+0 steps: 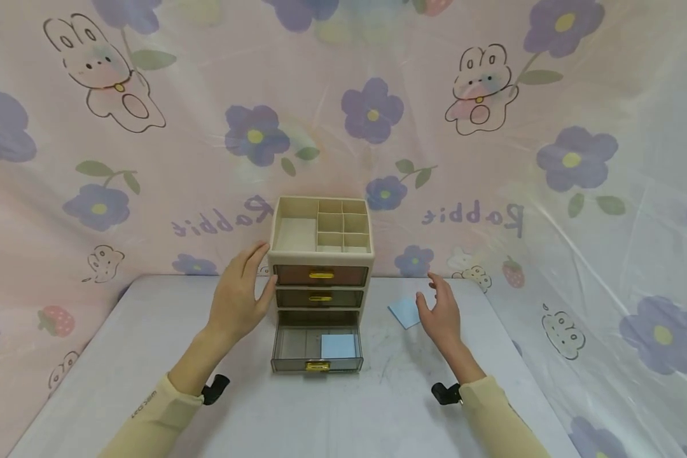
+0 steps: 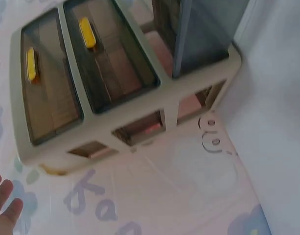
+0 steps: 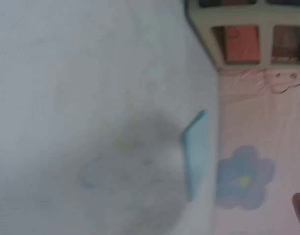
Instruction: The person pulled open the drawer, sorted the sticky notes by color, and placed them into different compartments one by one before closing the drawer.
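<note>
A cream desktop drawer organizer (image 1: 320,258) stands mid-table, its bottom drawer (image 1: 343,364) pulled out. Inside that see-through drawer lies a light blue pad of paper (image 1: 338,346), at the right side. My left hand (image 1: 236,302) is by the organizer's upper left side, fingers extended and fingertips right at its edge. To the right, my right hand (image 1: 442,315) hovers with loosely bent fingers and nothing in them. It partly covers a second light blue pad (image 1: 403,313) lying on the table; the right wrist view shows this blue pad (image 3: 197,152) with some thickness.
The organizer's top has one large compartment (image 1: 298,234) and several small ones. Two upper drawers with gold handles (image 1: 321,274) are closed. A white tabletop (image 1: 320,420) reaches back to a curtain (image 1: 315,83) printed with rabbits and purple flowers.
</note>
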Demonstrator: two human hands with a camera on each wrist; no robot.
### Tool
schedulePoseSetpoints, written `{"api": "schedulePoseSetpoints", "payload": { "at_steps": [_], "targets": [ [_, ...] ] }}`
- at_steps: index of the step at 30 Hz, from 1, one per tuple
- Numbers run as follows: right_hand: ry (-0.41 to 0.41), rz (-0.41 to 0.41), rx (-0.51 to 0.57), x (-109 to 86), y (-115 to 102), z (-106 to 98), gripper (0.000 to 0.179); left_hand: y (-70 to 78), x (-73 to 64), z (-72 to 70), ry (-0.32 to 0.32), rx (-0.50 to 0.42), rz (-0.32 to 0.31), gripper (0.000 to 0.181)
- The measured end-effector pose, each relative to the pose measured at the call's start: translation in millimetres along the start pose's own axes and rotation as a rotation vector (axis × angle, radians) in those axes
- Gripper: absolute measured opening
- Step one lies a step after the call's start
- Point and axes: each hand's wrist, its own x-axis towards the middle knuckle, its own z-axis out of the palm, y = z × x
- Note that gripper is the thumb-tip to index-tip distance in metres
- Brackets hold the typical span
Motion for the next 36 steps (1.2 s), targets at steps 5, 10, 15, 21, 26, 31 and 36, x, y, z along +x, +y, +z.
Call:
{"api": "schedulePoseSetpoints", "payload": {
  "at_steps": [5, 10, 15, 21, 26, 31, 36],
  "targets": [
    [-0.134, 0.191, -0.033, -9.2, 20, 3, 0.053, -9.5, 8.4, -0.7, 0.012, 0.025, 0.025, 0.058],
    [-0.266, 0.302, -0.076, -14.2, 34, 6, 0.055, -16.0, 16.2, 4.8, -0.032, 0.052, 0.043, 0.061],
    [-0.432, 0.368, -0.116, -12.6, 45, 9, 0.061, -19.7, 23.3, 9.4, -0.12, 0.093, 0.026, 0.061],
    [-0.561, 0.392, -0.157, -7.5, 60, 13, 0.063, -22.9, 32.5, 11.3, -0.28, 0.147, -0.054, 0.065],
    [-0.615, 0.341, -0.197, -5.7, 65, 18, 0.066, -25.2, 39.2, 11.4, -0.464, 0.172, -0.138, 0.073],
    [-0.66, 0.311, -0.253, -4.9, 62, 20, 0.073, -28.2, 42.5, 13.8, -0.571, 0.193, -0.16, 0.078],
    [-0.659, 0.319, -0.287, -5.9, 62, 19, 0.074, -27.8, 44.1, 16.9, -0.575, 0.183, -0.159, 0.079]
  ]
}}
